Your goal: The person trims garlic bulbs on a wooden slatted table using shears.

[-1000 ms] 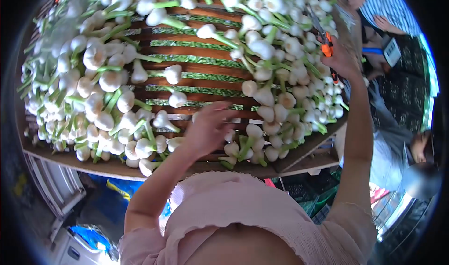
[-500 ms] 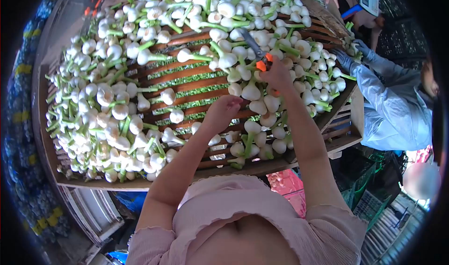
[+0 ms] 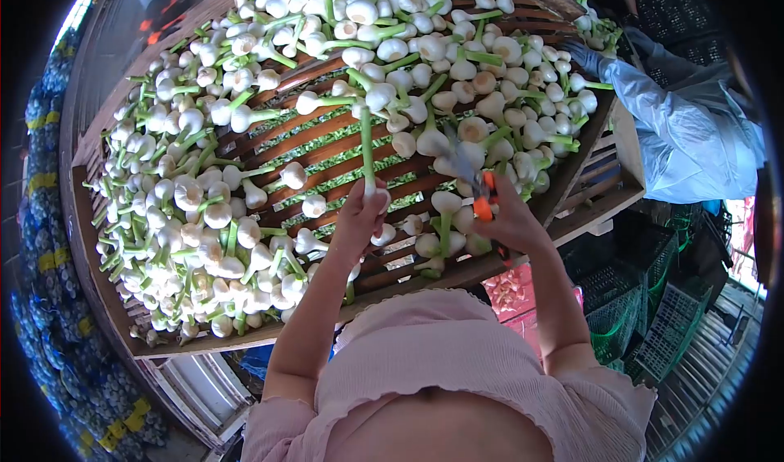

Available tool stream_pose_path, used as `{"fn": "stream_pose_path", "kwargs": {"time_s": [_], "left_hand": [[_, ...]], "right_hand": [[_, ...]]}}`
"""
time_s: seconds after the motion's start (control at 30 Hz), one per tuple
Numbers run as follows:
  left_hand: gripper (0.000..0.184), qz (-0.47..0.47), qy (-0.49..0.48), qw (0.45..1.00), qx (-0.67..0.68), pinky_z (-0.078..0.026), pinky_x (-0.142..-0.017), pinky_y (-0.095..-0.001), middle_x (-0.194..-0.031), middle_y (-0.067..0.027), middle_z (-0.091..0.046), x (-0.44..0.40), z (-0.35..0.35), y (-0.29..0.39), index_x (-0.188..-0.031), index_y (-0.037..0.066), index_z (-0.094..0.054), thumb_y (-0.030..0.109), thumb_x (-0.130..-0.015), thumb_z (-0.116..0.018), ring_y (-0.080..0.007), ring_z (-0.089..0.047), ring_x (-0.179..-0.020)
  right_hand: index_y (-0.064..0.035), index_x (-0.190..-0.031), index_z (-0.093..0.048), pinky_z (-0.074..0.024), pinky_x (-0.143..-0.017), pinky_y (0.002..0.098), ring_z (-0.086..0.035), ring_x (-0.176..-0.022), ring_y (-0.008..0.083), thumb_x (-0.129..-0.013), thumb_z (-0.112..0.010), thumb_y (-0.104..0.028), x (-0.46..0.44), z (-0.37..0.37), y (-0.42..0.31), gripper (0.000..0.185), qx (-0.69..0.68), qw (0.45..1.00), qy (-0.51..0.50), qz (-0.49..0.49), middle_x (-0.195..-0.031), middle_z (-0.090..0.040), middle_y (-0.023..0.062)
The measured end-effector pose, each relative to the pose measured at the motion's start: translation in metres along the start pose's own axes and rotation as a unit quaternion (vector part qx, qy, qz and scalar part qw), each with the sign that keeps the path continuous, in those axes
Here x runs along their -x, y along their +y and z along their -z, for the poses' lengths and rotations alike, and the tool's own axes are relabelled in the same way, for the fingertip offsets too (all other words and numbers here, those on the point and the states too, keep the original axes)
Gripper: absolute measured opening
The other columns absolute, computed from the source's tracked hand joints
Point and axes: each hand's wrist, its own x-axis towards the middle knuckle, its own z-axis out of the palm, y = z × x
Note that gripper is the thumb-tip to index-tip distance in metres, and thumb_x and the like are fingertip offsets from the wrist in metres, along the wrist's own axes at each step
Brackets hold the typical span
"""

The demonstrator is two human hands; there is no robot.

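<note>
My left hand (image 3: 358, 224) is closed around a garlic bulb, its long green stem (image 3: 367, 148) pointing up and away from me. In my right hand (image 3: 518, 224) are pruning shears (image 3: 485, 197) with orange handles. Their blades are blurred and sit over the bulbs to the right of the held stem. Both hands are above a slatted wooden table (image 3: 322, 142) with a raised edge. Trimmed and long-stemmed garlic bulbs (image 3: 192, 193) cover its left side, and more garlic bulbs (image 3: 506, 50) lie at the back and right.
At the right, a co-worker's gloved hand (image 3: 585, 55) and pale blue sleeve (image 3: 674, 119) reach the table edge. Plastic crates (image 3: 616, 311) stand low on the right beside a pink-red bag (image 3: 523, 299). Blue net sacks (image 3: 53, 299) line the left. Orange-handled tools (image 3: 155, 31) show at upper left.
My left hand has picked up a long-stemmed garlic bulb and holds it upright. My right hand has moved the shears down toward me. The view has shifted slightly.
</note>
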Motion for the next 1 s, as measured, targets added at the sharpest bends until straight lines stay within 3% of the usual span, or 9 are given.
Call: {"fn": "stream_pose_path", "kwargs": {"time_s": [0.13,0.17,0.23,0.43,0.57,0.63,0.77,0.9,1.0], "left_hand": [[0.024,-0.055,0.031,0.926,-0.373,-0.048,-0.062,-0.0342,-0.077,-0.0105,-0.057,0.018,0.015,-0.007,-0.105,0.009,-0.052,0.022,-0.085,-0.055,-0.0238,-0.058,-0.065],[0.030,-0.059,0.052,0.877,-0.474,-0.047,-0.075,-0.0410,-0.087,-0.0166,-0.060,0.028,0.011,-0.008,-0.109,0.012,-0.053,0.025,-0.081,-0.056,-0.0351,-0.059,-0.081],[0.032,-0.054,0.025,0.851,-0.522,-0.047,-0.076,-0.0411,-0.087,-0.0171,-0.060,0.037,0.016,-0.013,-0.111,0.014,-0.053,0.025,-0.081,-0.056,-0.0359,-0.059,-0.084],[0.051,-0.070,0.038,0.692,-0.718,-0.046,-0.082,-0.0400,-0.112,-0.0150,-0.052,0.022,0.047,-0.012,-0.123,0.015,-0.048,0.040,-0.080,-0.061,-0.0287,-0.054,-0.103],[0.053,-0.091,0.062,0.917,-0.382,-0.047,-0.077,-0.0374,-0.100,-0.0163,-0.060,-0.076,0.046,-0.016,-0.125,0.005,-0.042,0.030,-0.082,-0.059,-0.0275,-0.059,-0.090],[0.048,-0.004,0.077,0.987,-0.142,-0.048,-0.070,-0.0346,-0.094,-0.0141,-0.062,-0.127,0.030,-0.018,-0.122,0.004,-0.044,0.026,-0.082,-0.057,-0.0241,-0.060,-0.076],[0.037,0.034,0.122,0.989,-0.082,-0.048,-0.056,-0.0281,-0.086,-0.0079,-0.059,-0.159,0.012,-0.020,-0.115,0.004,-0.047,0.021,-0.084,-0.057,-0.0128,-0.058,-0.069],[0.030,-0.073,0.102,0.988,-0.086,-0.048,-0.054,-0.0290,-0.085,-0.0073,-0.058,-0.121,0.003,-0.007,-0.105,0.003,-0.054,0.022,-0.083,-0.061,-0.0139,-0.057,-0.066],[0.030,-0.327,0.152,0.840,-0.405,-0.049,-0.058,-0.0299,-0.086,-0.0083,-0.059,-0.083,0.006,-0.002,-0.104,0.004,-0.054,0.023,-0.082,-0.064,-0.0140,-0.058,-0.068]], "right_hand": [[-0.0026,-0.121,-0.041,-0.0454,-0.073,0.0324,-0.054,-0.084,0.0194,-0.068,-0.069,-0.016,0.008,-0.019,0.001,0.061,0.097,0.989,-0.077,0.077,-0.104,-0.053,0.0087],[-0.0029,-0.121,-0.042,-0.0455,-0.073,0.0323,-0.054,-0.082,0.0191,-0.069,-0.069,-0.017,0.000,-0.024,-0.004,0.060,0.108,0.985,-0.130,0.028,-0.100,-0.054,0.0082],[-0.0035,-0.121,-0.044,-0.0456,-0.071,0.0322,-0.055,-0.078,0.0185,-0.069,-0.069,-0.018,-0.027,-0.029,-0.020,0.060,0.129,0.962,-0.233,-0.068,-0.091,-0.057,0.0071],[-0.0066,-0.112,-0.051,-0.0465,-0.074,0.0347,-0.060,-0.079,0.0251,-0.070,-0.066,-0.028,-0.091,-0.027,-0.003,0.049,0.024,0.998,0.054,0.010,-0.089,-0.061,0.0120],[0.0021,-0.106,-0.050,-0.0460,-0.076,0.0349,-0.059,-0.083,0.0268,-0.067,-0.064,-0.030,-0.171,-0.053,-0.022,0.052,0.050,0.998,0.025,-0.013,-0.094,-0.059,0.0160],[0.0045,-0.105,-0.050,-0.0458,-0.076,0.0342,-0.059,-0.083,0.0260,-0.066,-0.063,-0.029,-0.193,-0.069,-0.023,0.053,0.038,0.997,-0.031,-0.052,-0.095,-0.059,0.0151],[0.0024,-0.118,-0.041,-0.0448,-0.080,0.0305,-0.057,-0.092,0.0168,-0.073,-0.060,-0.017,-0.199,-0.068,-0.001,0.052,-0.221,0.959,-0.161,-0.075,-0.103,-0.058,0.0113],[0.0010,-0.119,-0.040,-0.0461,-0.078,0.0289,-0.056,-0.088,0.0142,-0.067,-0.070,-0.015,-0.168,-0.069,0.000,0.062,-0.194,0.980,0.021,-0.026,-0.098,-0.057,0.0082],[0.0002,-0.115,-0.042,-0.0464,-0.077,0.0286,-0.057,-0.086,0.0147,-0.069,-0.072,-0.016,-0.130,-0.067,-0.037,0.057,-0.301,0.953,0.018,0.034,-0.099,-0.057,0.0074]]}}
